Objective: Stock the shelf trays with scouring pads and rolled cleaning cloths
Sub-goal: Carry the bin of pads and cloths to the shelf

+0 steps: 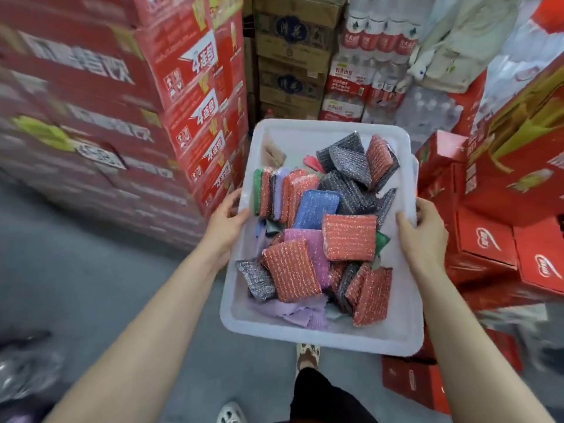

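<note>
I carry a white plastic tray (308, 332) in front of me, held in the air above the floor. My left hand (227, 219) grips its left rim and my right hand (419, 230) grips its right rim. Inside lie several glittery scouring pads: red ones (349, 238), a blue one (317, 207), grey ones (348, 161), a pink one (308, 239) and a green one (258, 190). A crumpled lilac cloth (297, 314) lies at the tray's near end, partly under the pads.
Tall stacks of red cartons (195, 96) rise on the left, more red boxes (500, 239) on the right. Brown cartons (293, 56) and shrink-wrapped bottle packs (366, 71) block the far end. Grey floor (76, 270) stretches left; my feet (308, 355) show below the tray.
</note>
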`<state>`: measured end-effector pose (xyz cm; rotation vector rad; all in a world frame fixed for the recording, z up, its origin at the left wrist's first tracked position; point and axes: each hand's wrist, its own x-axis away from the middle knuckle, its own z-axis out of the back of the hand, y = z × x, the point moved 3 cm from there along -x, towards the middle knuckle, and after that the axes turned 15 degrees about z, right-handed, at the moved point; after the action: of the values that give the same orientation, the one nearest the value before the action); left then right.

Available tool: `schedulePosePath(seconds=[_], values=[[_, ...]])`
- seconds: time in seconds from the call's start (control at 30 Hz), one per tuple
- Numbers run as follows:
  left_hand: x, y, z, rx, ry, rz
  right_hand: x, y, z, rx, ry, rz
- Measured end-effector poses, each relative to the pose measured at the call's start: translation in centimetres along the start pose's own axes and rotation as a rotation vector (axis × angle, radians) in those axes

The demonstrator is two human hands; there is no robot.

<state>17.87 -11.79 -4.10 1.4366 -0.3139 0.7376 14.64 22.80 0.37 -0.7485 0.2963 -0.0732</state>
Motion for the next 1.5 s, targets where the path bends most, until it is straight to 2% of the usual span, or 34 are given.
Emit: schedulePosePath(seconds=[0.13, 0.23, 0.33, 0.47, 0.67, 0.87, 1.03, 1.27, 1.5], values=[[4.3, -6.6, 7.6, 0.104, 0.082, 0.006, 8.1, -3.4, -3.5, -0.070, -0.027, 0.023], [7.0, -11.4, 13.0, 0.108, 0.161, -0.021, 13.0, -5.3, -7.1, -0.097, -0.125, 0.046], [8.6, -16.1, 17.8, 0.153, 0.192, 0.044, 16.4, -7.8, -10.8, -0.096, -0.250, 0.066], [9.8, -20.8, 23.4, 0.237, 0.323, 0.161, 18.4, -11.2, -16.3, -0.112, -0.420, 0.128], [9.7, -24.4, 30.2, 0.391, 0.482, 0.286, 17.3, -17.7, -26.1, -0.090, -0.674, 0.289], [8.8, -23.7, 36.9, 0.647, 0.714, 0.304, 14.4, -26.7, -36.6, -0.122, -0.848, 0.443], [7.8, -22.6, 42.8, 0.766, 0.854, 0.312, 13.6, -35.6, -44.7, -0.151, -0.947, 0.573], [2.2, -21.8, 54.3, 0.905, 0.893, 0.270, 13.0, -47.6, -56.9, -0.199, -0.986, 0.732], [-3.8, -17.9, 67.8, 0.952, 0.902, 0.290, 11.1, -59.6, -67.8, -0.186, -1.000, 0.712]])
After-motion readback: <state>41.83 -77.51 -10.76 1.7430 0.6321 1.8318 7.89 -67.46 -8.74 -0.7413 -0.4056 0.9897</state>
